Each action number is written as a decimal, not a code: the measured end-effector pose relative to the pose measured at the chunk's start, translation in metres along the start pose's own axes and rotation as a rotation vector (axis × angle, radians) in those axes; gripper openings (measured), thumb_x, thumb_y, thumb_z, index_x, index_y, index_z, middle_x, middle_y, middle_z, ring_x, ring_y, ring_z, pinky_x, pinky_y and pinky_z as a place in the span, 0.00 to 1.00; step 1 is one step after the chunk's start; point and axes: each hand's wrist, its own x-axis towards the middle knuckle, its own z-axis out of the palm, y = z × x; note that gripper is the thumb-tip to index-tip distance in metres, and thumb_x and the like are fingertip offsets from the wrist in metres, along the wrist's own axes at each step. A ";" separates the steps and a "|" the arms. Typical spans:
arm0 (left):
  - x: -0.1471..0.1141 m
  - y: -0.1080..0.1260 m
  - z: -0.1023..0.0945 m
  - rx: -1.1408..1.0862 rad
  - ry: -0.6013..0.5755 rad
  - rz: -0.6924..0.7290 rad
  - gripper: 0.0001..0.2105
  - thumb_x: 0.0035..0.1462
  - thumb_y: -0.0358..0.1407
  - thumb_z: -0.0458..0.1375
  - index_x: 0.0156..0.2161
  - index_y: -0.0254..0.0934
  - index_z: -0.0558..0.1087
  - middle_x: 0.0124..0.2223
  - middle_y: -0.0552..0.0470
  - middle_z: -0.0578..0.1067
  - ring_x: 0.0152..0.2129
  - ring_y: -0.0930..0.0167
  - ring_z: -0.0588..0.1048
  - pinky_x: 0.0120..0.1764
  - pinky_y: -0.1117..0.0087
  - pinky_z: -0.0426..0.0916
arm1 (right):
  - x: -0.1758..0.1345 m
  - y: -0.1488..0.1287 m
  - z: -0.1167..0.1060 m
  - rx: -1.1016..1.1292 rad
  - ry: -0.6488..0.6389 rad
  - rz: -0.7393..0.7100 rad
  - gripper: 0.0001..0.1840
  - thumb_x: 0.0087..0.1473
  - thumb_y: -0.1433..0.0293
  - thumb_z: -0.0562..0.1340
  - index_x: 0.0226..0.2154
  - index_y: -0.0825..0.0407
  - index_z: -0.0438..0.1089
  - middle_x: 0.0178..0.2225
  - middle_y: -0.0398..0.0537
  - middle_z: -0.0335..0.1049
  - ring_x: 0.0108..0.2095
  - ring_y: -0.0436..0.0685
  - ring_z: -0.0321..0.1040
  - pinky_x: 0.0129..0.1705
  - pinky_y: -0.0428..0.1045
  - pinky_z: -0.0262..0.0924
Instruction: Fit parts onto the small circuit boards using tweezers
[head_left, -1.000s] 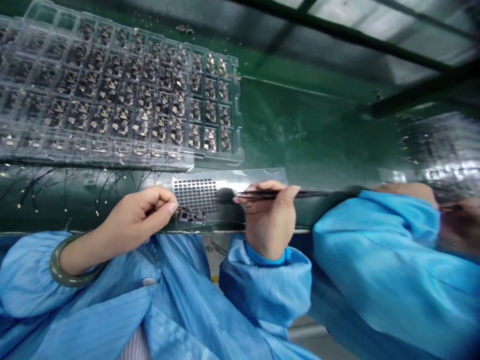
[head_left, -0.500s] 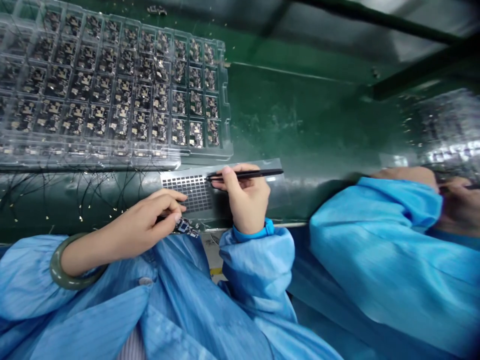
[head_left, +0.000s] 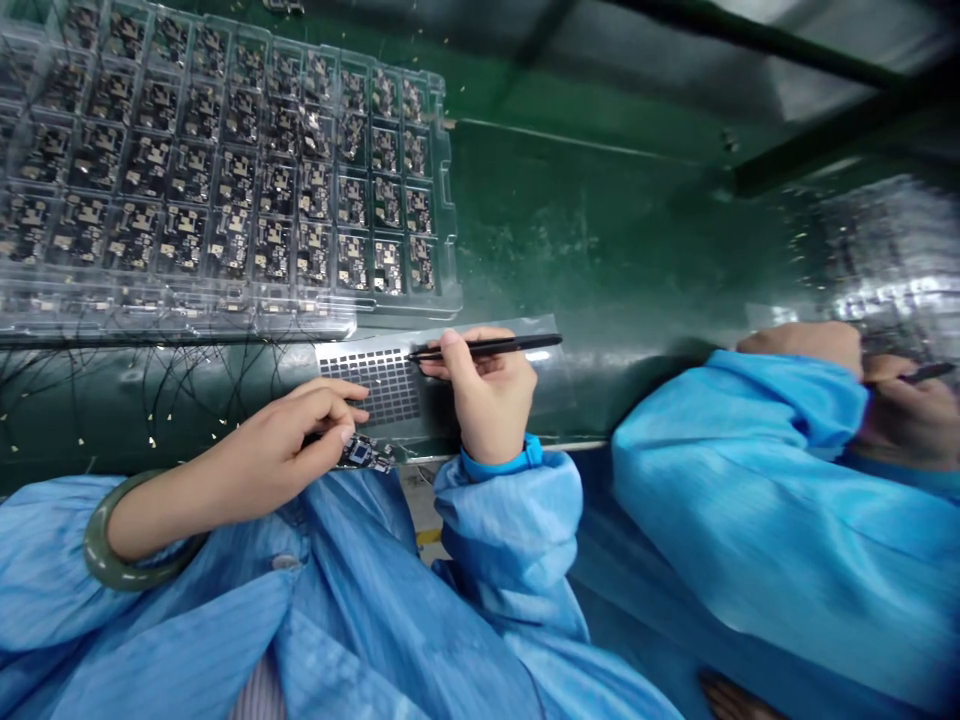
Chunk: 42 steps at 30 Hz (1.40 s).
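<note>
My left hand (head_left: 296,440) pinches a small circuit board (head_left: 366,453) at the bench's near edge, with its fingertips over the left part of a sheet of small dark stickers (head_left: 386,400). The dark pieces sit in a grid on a clear backing. My right hand (head_left: 495,385) is closed round slim black tweezers (head_left: 517,344), held almost level. Their tips point left and meet the upper right of the sticker grid. Whether a piece is between the tips, I cannot tell.
Clear plastic trays (head_left: 225,190) full of circuit boards stand at the back left. Thin black wires (head_left: 195,380) trail below them on the green bench (head_left: 570,220). At right are a co-worker's blue sleeve (head_left: 735,440) and hands, near another blurred tray (head_left: 900,260).
The whole view has shifted slightly, so everything sits a little further left. Both hands keep their holds, and the tweezer tips stay at the same part of the sheet.
</note>
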 end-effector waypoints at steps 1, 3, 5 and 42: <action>0.000 0.000 0.000 -0.005 -0.001 0.000 0.09 0.64 0.37 0.48 0.36 0.37 0.68 0.56 0.42 0.68 0.53 0.65 0.70 0.50 0.62 0.68 | 0.000 0.000 0.000 0.003 -0.010 0.001 0.12 0.50 0.61 0.67 0.30 0.49 0.65 0.25 0.39 0.75 0.25 0.52 0.76 0.28 0.48 0.74; 0.000 0.000 0.000 -0.008 -0.003 0.004 0.09 0.64 0.37 0.48 0.36 0.37 0.69 0.56 0.42 0.68 0.53 0.65 0.70 0.50 0.63 0.68 | 0.000 0.000 0.000 0.025 -0.017 0.010 0.12 0.50 0.61 0.66 0.30 0.50 0.65 0.25 0.39 0.75 0.24 0.52 0.75 0.28 0.48 0.74; 0.000 0.000 0.000 -0.004 -0.003 0.006 0.09 0.64 0.37 0.48 0.36 0.37 0.69 0.56 0.42 0.69 0.53 0.65 0.70 0.50 0.63 0.67 | 0.000 0.000 0.000 0.045 -0.005 0.017 0.13 0.50 0.60 0.66 0.30 0.50 0.65 0.25 0.39 0.75 0.23 0.51 0.75 0.27 0.47 0.74; 0.000 -0.007 -0.001 -0.187 0.021 0.024 0.08 0.64 0.35 0.50 0.34 0.36 0.67 0.54 0.44 0.68 0.50 0.66 0.72 0.51 0.61 0.66 | -0.013 -0.010 0.002 0.394 0.042 -0.012 0.17 0.47 0.56 0.68 0.28 0.50 0.65 0.21 0.35 0.74 0.17 0.47 0.72 0.22 0.42 0.72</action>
